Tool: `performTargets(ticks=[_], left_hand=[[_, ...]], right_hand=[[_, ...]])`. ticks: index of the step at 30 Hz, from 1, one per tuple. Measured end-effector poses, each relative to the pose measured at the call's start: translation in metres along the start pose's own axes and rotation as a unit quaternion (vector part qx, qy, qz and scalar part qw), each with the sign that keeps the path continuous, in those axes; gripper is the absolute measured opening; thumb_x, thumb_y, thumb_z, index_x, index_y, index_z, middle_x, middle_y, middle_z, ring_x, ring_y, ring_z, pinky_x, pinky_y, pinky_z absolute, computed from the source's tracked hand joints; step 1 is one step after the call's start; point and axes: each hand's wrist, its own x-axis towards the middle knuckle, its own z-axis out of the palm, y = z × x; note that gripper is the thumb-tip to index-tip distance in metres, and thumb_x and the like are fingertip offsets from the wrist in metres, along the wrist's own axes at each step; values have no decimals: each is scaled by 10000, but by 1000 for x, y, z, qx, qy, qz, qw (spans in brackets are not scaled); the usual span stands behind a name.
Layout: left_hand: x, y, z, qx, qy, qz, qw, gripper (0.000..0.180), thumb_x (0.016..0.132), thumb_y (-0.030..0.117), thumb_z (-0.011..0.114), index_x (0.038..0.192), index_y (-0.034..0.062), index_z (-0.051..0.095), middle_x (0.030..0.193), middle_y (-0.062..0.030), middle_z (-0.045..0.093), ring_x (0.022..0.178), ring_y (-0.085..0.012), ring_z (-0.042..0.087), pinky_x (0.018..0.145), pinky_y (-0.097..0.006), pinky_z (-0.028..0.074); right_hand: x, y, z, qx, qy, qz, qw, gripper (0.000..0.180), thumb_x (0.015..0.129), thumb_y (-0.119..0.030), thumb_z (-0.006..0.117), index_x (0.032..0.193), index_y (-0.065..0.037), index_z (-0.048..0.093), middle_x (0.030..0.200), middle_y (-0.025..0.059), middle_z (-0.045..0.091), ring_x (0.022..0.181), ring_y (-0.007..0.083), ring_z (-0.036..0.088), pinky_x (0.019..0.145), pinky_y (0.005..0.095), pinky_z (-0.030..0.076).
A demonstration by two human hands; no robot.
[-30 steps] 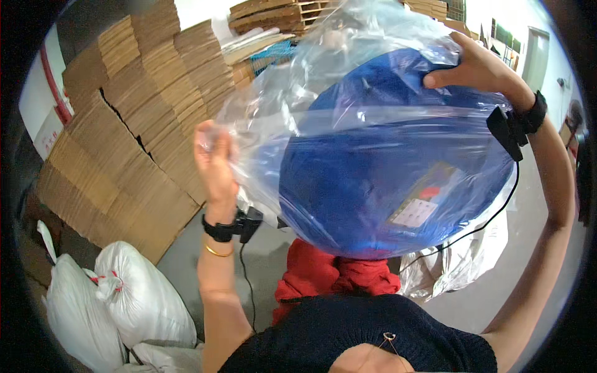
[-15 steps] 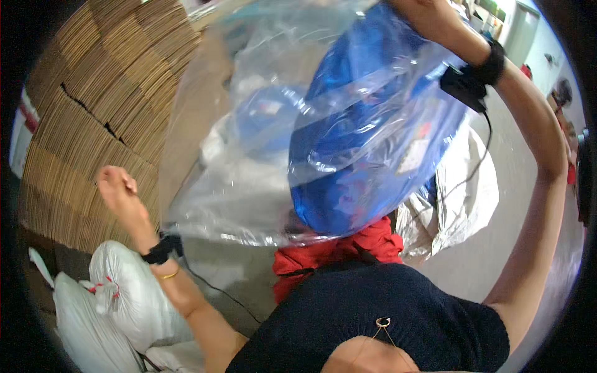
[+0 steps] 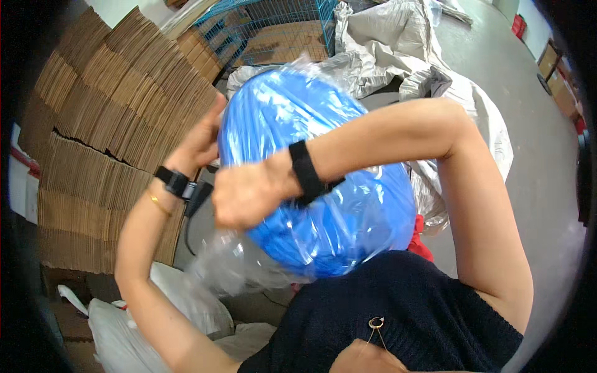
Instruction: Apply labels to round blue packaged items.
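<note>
A large rounded bundle of blue material (image 3: 329, 233) is wrapped in a clear plastic bag (image 3: 233, 264) in front of my body. My right arm reaches across the top of the bundle. My right hand (image 3: 245, 194) is a slightly blurred fist at its left side, closed on the clear plastic; the fingertips are hidden. Just beyond it, my left hand (image 3: 202, 138) rests against the bundle's left side with fingers stretched out. Loose clear film bunches below the right hand.
Tall stacks of flat brown cardboard (image 3: 118, 161) rise on the left. White filled sacks (image 3: 130, 336) sit at lower left. Behind the bundle are a blue wire cage (image 3: 286, 31) and crumpled whitish sheeting (image 3: 392, 37). Grey floor (image 3: 497, 62) runs along the right.
The blue bundle has turned and come lower and closer. My right hand has swung from the upper right across to its left side. My left hand has moved up and right to the bundle.
</note>
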Motion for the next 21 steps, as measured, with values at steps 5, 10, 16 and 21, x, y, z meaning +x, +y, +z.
performTargets(ticks=[5,10,16,21], left_hand=[[17,-78,-24,117,139,-43,983,449,672,6,634,1103,-33,511,978,-132,604,850,-241,598,773,-357,493],[10,-112,-26,57,146,-58,986,454,702,9,622,1132,-37,481,1016,-125,587,894,-211,578,800,-332,475],[7,-141,-60,39,166,-21,985,483,731,32,627,1171,-44,443,1071,-136,562,923,-210,571,824,-329,468],[9,-134,-50,22,163,12,986,477,771,63,617,1190,-49,420,1106,-148,544,949,-216,566,827,-330,470]], right_hand=[[-38,-37,27,135,-74,-81,985,213,676,-232,607,753,-34,599,774,151,612,743,281,600,616,387,469],[-181,28,-62,194,76,338,918,536,752,-338,664,1153,-24,495,1062,162,557,986,313,528,887,370,410],[-504,-62,15,279,-312,765,489,708,823,-607,428,1088,43,519,703,144,602,578,204,607,504,331,486],[-410,-104,86,554,346,749,113,730,826,-593,436,1281,-26,383,1216,91,510,1038,214,524,899,352,414]])
